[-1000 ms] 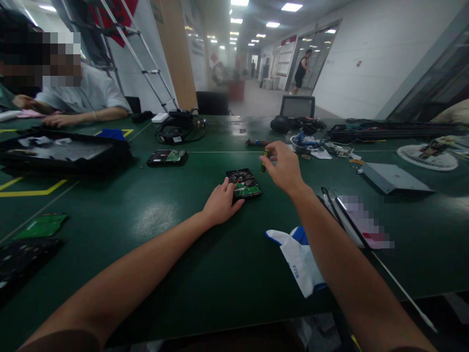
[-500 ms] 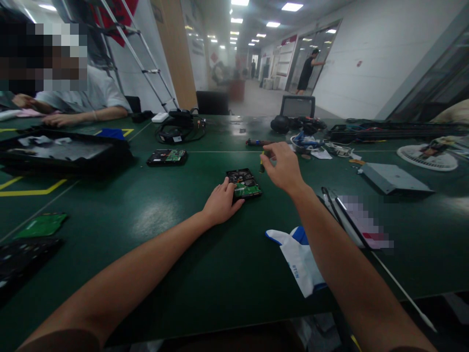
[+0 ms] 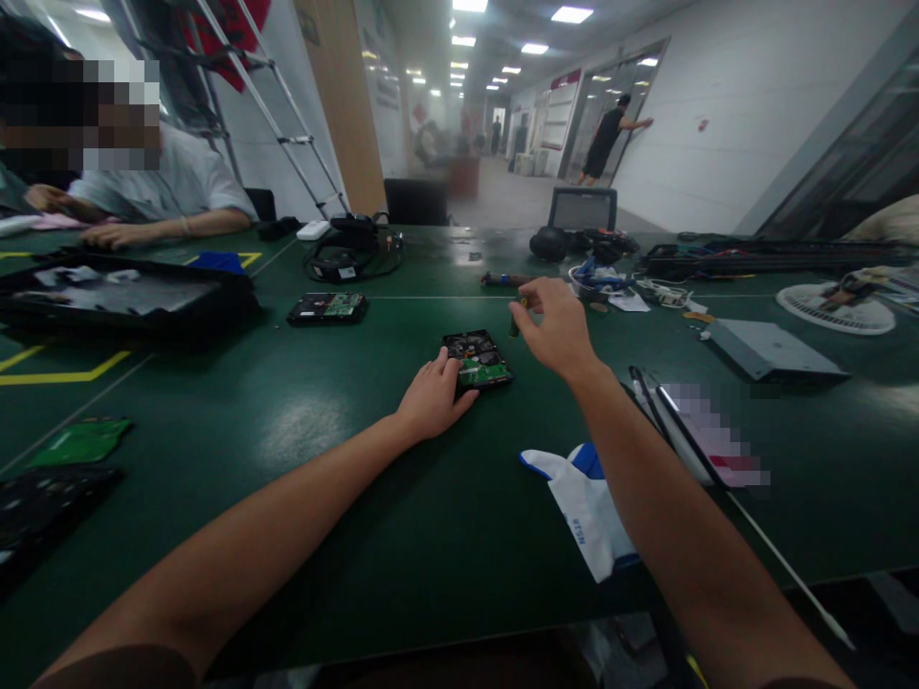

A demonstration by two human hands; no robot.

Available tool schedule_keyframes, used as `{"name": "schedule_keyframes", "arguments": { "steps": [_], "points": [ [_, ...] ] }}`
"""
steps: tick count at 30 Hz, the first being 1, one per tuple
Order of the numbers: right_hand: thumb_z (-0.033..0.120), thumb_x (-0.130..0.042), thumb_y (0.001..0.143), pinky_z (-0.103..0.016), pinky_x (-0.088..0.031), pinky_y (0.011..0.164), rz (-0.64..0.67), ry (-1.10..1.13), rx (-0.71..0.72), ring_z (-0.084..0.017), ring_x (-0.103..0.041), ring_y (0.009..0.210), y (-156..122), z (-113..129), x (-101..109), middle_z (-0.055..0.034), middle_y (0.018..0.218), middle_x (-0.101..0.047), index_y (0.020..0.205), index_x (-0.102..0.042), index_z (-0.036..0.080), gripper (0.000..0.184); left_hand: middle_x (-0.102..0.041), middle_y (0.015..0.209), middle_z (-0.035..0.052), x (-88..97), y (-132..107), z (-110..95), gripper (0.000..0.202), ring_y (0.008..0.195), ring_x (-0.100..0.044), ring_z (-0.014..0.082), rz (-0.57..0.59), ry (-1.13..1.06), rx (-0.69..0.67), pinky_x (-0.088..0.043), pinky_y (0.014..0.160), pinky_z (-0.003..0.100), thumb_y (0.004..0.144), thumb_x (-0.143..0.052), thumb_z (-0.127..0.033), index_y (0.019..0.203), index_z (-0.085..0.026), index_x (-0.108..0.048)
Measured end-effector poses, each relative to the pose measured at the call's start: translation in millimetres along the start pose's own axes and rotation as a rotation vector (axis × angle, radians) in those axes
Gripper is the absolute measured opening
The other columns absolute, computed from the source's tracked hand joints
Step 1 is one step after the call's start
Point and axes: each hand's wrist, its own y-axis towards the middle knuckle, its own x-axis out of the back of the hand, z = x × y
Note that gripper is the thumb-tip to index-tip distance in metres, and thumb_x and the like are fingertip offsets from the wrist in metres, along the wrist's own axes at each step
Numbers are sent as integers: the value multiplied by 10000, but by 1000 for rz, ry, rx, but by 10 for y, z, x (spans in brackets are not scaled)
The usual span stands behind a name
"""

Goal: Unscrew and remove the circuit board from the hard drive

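Note:
A hard drive (image 3: 482, 364) with a green circuit board lies on the green table in front of me. My left hand (image 3: 433, 394) holds it at its left side, fingers over the top and thumb along the near edge. To the right of the drive and slightly above the table is my right hand (image 3: 551, 321), its fingers pinched round a small upright screwdriver (image 3: 515, 321). Only a short dark and yellow part of that tool shows; its tip is hard to make out. A white and blue glove (image 3: 593, 512) lies under my right forearm.
A second hard drive (image 3: 326, 308) lies farther left, near a black tray (image 3: 236, 311). A green circuit board (image 3: 82, 442) is at the left. On the right are a grey metal box (image 3: 775, 350) and a white round grille (image 3: 837, 321). A co-worker (image 3: 193, 182) sits far left.
My right hand and the screwdriver have turned slightly, with less yellow showing. My left hand and the hard drive stay put. The person by the far door has shifted.

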Motion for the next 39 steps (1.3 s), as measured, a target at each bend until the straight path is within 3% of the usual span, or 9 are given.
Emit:
{"name": "schedule_keyframes", "arguments": {
  "steps": [4,14,25,32,39],
  "points": [
    [197,-555,885,-504,-539,906,19,15,7,-296,-642,1010,3,5,-13,-127,1106,-657,1141,-607,215,262,-390,1583,287,1,0,2,573,1423,-481,386,1,-2,-1,-405,1157,523,975,-518,-547,1349,-112,-492],
    [199,-555,905,-529,-544,951,57,26,19,-307,-617,1101,-2,2,-12,-135,1188,-615,1204,-593,229,303,-403,1581,272,-9,1,7,559,1397,-510,381,-8,4,-4,-417,1145,531,966,-541,-532,1349,-128,-496],
    [235,-584,899,-509,-540,923,51,36,17,-304,-632,1071,2,14,-1,-127,1160,-650,1157,-578,230,258,-414,1575,268,-13,5,5,551,1387,-521,380,-8,17,1,-416,1145,524,964,-544,-531,1342,-133,-498],
    [246,-592,901,-479,-549,896,60,35,31,-265,-647,939,-2,38,20,-107,1089,-656,1135,-588,233,235,-406,1576,277,-25,5,15,561,1382,-522,388,-8,27,-8,-416,1149,521,972,-517,-548,1338,-124,-501],
    [221,-597,890,-492,-555,897,48,51,15,-288,-643,1011,7,6,0,-112,1111,-655,1142,-577,235,253,-392,1582,288,-19,2,14,575,1389,-514,392,-4,14,-2,-411,1151,527,972,-516,-552,1345,-115,-502]
  ]
}}
